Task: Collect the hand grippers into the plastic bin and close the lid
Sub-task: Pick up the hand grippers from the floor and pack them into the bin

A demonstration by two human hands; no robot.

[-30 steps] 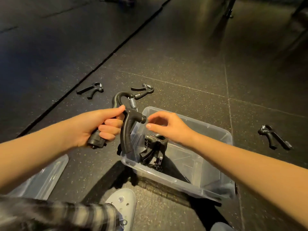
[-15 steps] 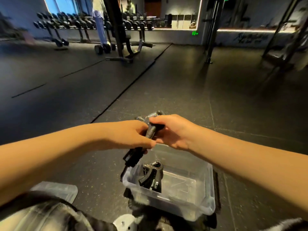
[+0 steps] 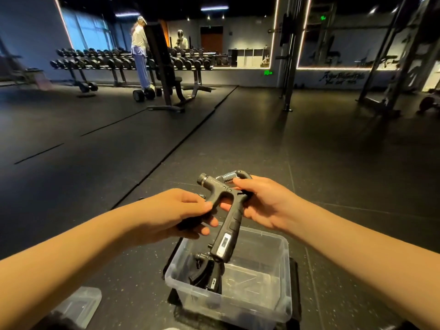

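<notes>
Clear, smooth plastic bin (image 3: 282, 282). Above the bin, hand gripper (image 3: 232, 220): matt black plastic, shiny metal spring (image 3: 228, 177). Around the bin, floor (image 3: 333, 163): matt, speckled.

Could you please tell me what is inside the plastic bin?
One black hand gripper lies in the plastic bin, near its left wall. The held gripper hangs in front, covering its top part.

A long dumbbell rack (image 3: 100, 61) is seen across the upper left of the frame, and a person (image 3: 139, 48) (in pale clothes) is stood at it. An upright bench (image 3: 166, 67) is set just beside them. Loose dumbbells (image 3: 144, 94) are left on the dark rubber floor (image 3: 262, 139).
</notes>
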